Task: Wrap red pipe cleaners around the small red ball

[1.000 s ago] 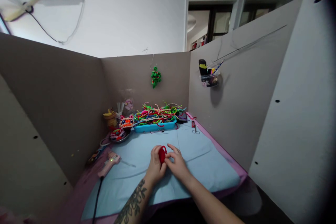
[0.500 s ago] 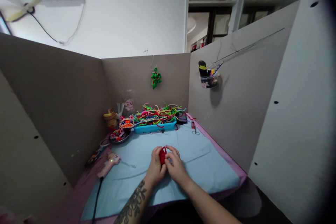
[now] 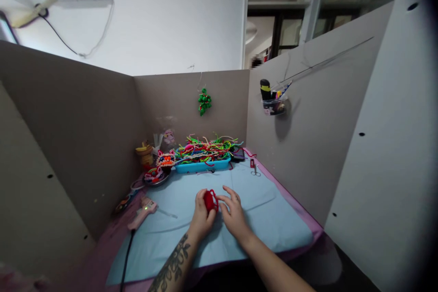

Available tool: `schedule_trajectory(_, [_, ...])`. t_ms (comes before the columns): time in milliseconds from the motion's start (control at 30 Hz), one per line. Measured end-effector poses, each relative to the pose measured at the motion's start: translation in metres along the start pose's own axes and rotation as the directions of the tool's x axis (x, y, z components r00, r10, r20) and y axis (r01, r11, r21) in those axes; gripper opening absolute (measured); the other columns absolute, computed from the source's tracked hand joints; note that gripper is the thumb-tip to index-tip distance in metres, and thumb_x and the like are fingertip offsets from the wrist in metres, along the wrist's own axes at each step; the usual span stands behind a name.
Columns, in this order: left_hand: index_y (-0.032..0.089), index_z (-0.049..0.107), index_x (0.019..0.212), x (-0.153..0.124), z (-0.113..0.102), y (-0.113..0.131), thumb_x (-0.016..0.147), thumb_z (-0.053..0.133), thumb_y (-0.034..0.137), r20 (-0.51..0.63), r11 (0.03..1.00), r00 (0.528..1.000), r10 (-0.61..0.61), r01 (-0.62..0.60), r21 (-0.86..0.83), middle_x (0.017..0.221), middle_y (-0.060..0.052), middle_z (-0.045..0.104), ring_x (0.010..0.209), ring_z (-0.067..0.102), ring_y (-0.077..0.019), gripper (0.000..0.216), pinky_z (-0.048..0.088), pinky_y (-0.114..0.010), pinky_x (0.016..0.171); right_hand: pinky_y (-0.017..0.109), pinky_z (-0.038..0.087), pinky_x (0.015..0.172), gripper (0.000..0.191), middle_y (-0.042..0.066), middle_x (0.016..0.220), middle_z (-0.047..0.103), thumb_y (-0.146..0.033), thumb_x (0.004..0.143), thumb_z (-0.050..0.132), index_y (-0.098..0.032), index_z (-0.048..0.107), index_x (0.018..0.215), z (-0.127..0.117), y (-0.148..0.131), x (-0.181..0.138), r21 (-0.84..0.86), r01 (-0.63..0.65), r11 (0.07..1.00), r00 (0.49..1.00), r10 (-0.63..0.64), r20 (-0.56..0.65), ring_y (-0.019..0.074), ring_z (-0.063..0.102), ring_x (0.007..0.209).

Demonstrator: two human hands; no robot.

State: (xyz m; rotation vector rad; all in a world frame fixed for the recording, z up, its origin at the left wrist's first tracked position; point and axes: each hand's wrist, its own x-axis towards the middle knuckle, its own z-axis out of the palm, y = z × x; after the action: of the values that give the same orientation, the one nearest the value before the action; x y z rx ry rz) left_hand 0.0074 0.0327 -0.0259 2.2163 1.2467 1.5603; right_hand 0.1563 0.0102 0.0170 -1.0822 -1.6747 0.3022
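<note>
My left hand is wrapped round a small red craft piece, which looks like bent pipe cleaner with a wavy loop along its right side. Fingers and palm hide part of its left and lower edge. Just to the right is my right hand, its fingers apart and nothing gripped in them. One of its fingertips is close to the red loop; whether it touches I cannot tell. Both hands are over the light blue cloth on the table.
At the back stands a blue tray heaped with coloured pipe cleaners. Left of it are a metal bowl of craft pieces and a pink glue gun with a black cord. Small scissors lie at the right. Partitions surround the table.
My right hand has let go of the red piece and moved slightly right, its fingers spreading. The piece has turned in my left hand, showing more of its loop.
</note>
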Motion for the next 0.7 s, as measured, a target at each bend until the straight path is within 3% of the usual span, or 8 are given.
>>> schedule_trajectory(233, [0.019,0.023,0.137,0.0,-0.002,0.004,0.076,0.048,0.01,0.006,0.998,1.0,0.026,-0.027,0.048,0.133,-0.017,0.037,0.127,0.039,-0.0308,0.066,0.033,-0.058,0.104,0.054,0.035,0.106,0.02,0.011,0.131,0.049,-0.012,0.079,0.055,-0.023,0.07,0.086,-0.004,-0.008,0.0,-0.113,0.103,0.988,0.994,-0.099,0.043,0.0311,0.039,0.127])
schedule_trajectory(567, [0.021,0.022,0.138,0.002,-0.009,0.013,0.08,0.053,0.015,0.074,0.997,0.994,0.08,-0.078,-0.022,0.139,-0.018,0.033,0.133,0.034,-0.0311,0.066,0.031,-0.058,0.106,0.046,0.035,0.105,0.016,0.011,0.126,0.054,-0.011,0.075,0.053,-0.021,0.063,0.069,0.012,0.002,0.002,0.06,-0.104,0.993,0.994,0.106,-0.027,0.027,0.044,0.124])
schedule_trajectory(700, [0.023,0.021,0.139,0.003,-0.012,0.011,0.084,0.053,0.023,0.031,0.988,0.997,-0.076,0.079,-0.13,0.145,-0.017,0.029,0.136,0.031,-0.0286,0.063,0.035,-0.054,0.105,0.043,0.038,0.102,0.017,0.013,0.122,0.057,-0.024,0.077,0.054,-0.02,0.062,0.062,0.012,0.029,0.007,0.192,-0.27,0.944,0.958,0.284,-0.047,0.0259,0.052,0.116])
